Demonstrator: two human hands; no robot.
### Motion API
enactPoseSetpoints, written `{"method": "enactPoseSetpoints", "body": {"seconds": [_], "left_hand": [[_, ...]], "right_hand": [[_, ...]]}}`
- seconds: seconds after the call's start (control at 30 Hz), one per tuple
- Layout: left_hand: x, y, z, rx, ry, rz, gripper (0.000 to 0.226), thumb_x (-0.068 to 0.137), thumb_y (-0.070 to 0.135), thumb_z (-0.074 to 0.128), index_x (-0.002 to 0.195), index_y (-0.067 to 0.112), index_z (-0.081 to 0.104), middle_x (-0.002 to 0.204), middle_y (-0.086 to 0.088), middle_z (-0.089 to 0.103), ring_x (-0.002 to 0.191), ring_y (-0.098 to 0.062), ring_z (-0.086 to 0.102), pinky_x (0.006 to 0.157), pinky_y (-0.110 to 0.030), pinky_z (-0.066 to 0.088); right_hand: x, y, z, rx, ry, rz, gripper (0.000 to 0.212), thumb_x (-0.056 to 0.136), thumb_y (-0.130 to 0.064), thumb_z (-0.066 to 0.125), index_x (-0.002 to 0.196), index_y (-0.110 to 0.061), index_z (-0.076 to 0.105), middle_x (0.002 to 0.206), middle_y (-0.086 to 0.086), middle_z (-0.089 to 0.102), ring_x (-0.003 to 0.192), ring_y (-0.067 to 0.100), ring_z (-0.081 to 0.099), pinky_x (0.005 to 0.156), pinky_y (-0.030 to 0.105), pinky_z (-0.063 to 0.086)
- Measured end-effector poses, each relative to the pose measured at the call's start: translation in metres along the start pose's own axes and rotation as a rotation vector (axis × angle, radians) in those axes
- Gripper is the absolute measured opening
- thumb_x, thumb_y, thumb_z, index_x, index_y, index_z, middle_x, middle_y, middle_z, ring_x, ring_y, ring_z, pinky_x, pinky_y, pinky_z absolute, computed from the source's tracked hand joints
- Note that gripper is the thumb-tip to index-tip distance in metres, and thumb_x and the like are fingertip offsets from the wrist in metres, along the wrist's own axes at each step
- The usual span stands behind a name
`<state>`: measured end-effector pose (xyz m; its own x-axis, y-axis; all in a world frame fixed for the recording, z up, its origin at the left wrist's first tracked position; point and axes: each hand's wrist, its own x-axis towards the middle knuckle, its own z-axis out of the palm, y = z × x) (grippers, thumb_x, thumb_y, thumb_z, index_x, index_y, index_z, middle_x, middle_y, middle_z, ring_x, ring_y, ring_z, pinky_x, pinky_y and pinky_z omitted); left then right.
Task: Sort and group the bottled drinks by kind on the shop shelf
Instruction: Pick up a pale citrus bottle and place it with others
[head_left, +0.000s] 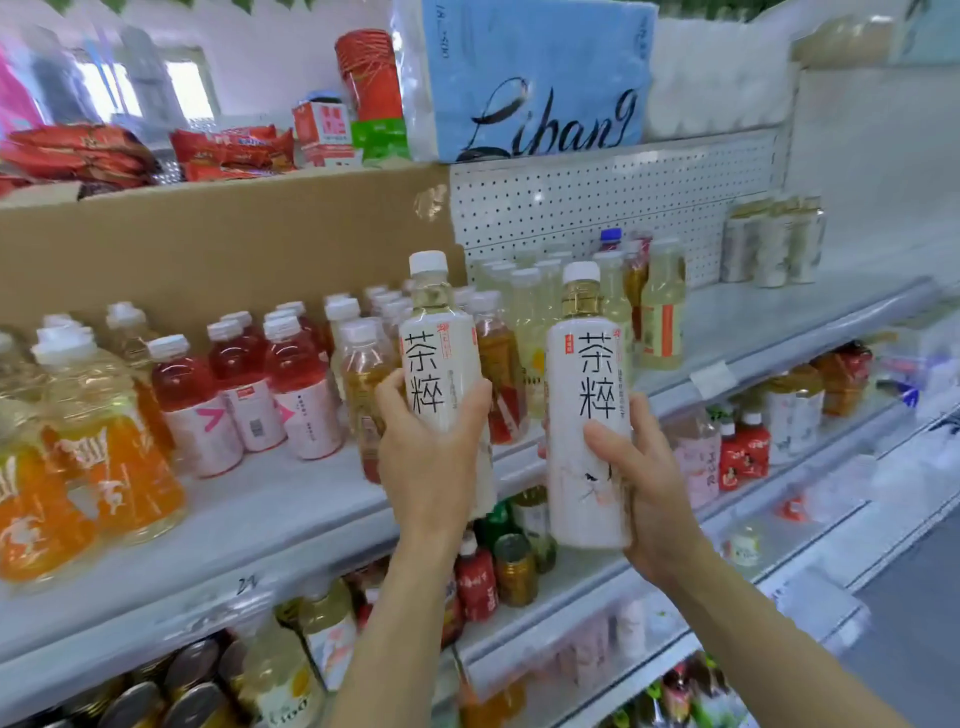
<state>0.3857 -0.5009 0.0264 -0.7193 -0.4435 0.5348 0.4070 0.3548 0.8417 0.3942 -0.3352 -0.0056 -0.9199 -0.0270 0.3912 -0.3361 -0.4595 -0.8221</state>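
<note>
Left hand (431, 457) and right hand (644, 488) each around a white-labelled tea bottle (441, 358)

Two bare forearms, no sleeves, rings

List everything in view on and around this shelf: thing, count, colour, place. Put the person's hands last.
White tea bottles: two, white labels with black characters, one in each hand, left one, right one.
Red drink bottles: several, red with pink-white labels, middle shelf, left of centre.
Orange drink bottles: a few, orange and pale yellow, middle shelf, far left.
Pale yellow bottles: many, middle shelf, behind the held ones.
Cardboard box: one, brown, behind the left bottles.
Tissue pack: one, blue, top shelf.
Cans: count unclear, lower shelf.
Left hand: grip around a bottle.
Right hand: grip around a bottle.
</note>
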Motion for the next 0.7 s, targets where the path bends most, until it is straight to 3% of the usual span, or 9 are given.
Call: {"method": "enactPoseSetpoints", "body": {"seconds": [0.1, 0.23, 0.3, 0.43, 0.53, 0.63, 0.7], "left_hand": [[-0.029, 0.011, 0.053, -0.032, -0.03, -0.028, 0.054, 0.084, 0.046, 0.074, 0.124, 0.028, 0.043, 0.102, 0.019, 0.062, 0.079, 0.007, 0.062, 0.057, -0.014, 0.046], [-0.057, 0.025, 0.127, -0.069, -0.041, -0.07, 0.057, 0.082, 0.05, 0.075, 0.124, 0.028, 0.043, 0.1, 0.019, 0.062, 0.084, -0.007, 0.065, 0.07, -0.039, 0.057], [-0.07, 0.03, 0.164, -0.085, -0.057, -0.087, 0.055, 0.083, 0.048, 0.075, 0.124, 0.028, 0.044, 0.102, 0.018, 0.063, 0.085, -0.011, 0.067, 0.072, -0.043, 0.058], [-0.087, 0.04, 0.232, -0.095, -0.1, -0.096, 0.05, 0.083, 0.05, 0.074, 0.117, 0.033, 0.042, 0.1, 0.017, 0.063, 0.085, -0.012, 0.066, 0.068, -0.04, 0.057], [-0.087, 0.047, 0.281, -0.099, -0.123, -0.091, 0.05, 0.083, 0.049, 0.074, 0.116, 0.029, 0.042, 0.095, 0.017, 0.061, 0.081, -0.007, 0.064, 0.06, -0.026, 0.049], [-0.081, 0.046, 0.328, -0.112, -0.137, -0.082, 0.05, 0.085, 0.049, 0.073, 0.118, 0.028, 0.043, 0.094, 0.018, 0.062, 0.08, -0.006, 0.064, 0.062, -0.027, 0.05], [-0.075, 0.044, 0.36, -0.135, -0.16, -0.087, 0.05, 0.085, 0.049, 0.072, 0.12, 0.028, 0.044, 0.096, 0.018, 0.063, 0.081, -0.004, 0.064, 0.063, -0.026, 0.049]], "right_hand": [[-0.001, -0.024, -0.051, -0.04, 0.032, -0.013, 0.061, 0.074, -0.03, 0.076, 0.129, -0.018, 0.052, 0.113, 0.012, 0.069, 0.096, 0.031, 0.069, 0.074, 0.041, 0.058], [-0.002, -0.05, -0.123, -0.087, 0.084, -0.026, 0.05, 0.078, -0.022, 0.068, 0.126, -0.017, 0.055, 0.11, 0.009, 0.071, 0.092, 0.026, 0.07, 0.07, 0.034, 0.058], [0.0, -0.061, -0.158, -0.1, 0.112, -0.021, 0.05, 0.078, -0.023, 0.068, 0.126, -0.018, 0.055, 0.11, 0.009, 0.071, 0.093, 0.026, 0.07, 0.071, 0.036, 0.058], [0.013, -0.076, -0.219, -0.096, 0.174, 0.014, 0.057, 0.073, -0.03, 0.074, 0.126, -0.017, 0.056, 0.111, 0.012, 0.069, 0.09, 0.026, 0.07, 0.07, 0.038, 0.057], [0.035, -0.086, -0.258, -0.081, 0.21, 0.013, 0.05, 0.077, -0.027, 0.069, 0.124, -0.016, 0.056, 0.102, 0.007, 0.071, 0.084, 0.022, 0.07, 0.066, 0.035, 0.057], [0.06, -0.09, -0.294, -0.111, 0.245, -0.007, 0.046, 0.074, -0.028, 0.069, 0.117, -0.015, 0.057, 0.094, 0.002, 0.072, 0.079, 0.018, 0.07, 0.061, 0.03, 0.056], [0.078, -0.09, -0.318, -0.157, 0.276, -0.015, 0.056, 0.067, -0.033, 0.078, 0.116, -0.017, 0.057, 0.096, 0.002, 0.072, 0.081, 0.019, 0.071, 0.063, 0.031, 0.056]]}}
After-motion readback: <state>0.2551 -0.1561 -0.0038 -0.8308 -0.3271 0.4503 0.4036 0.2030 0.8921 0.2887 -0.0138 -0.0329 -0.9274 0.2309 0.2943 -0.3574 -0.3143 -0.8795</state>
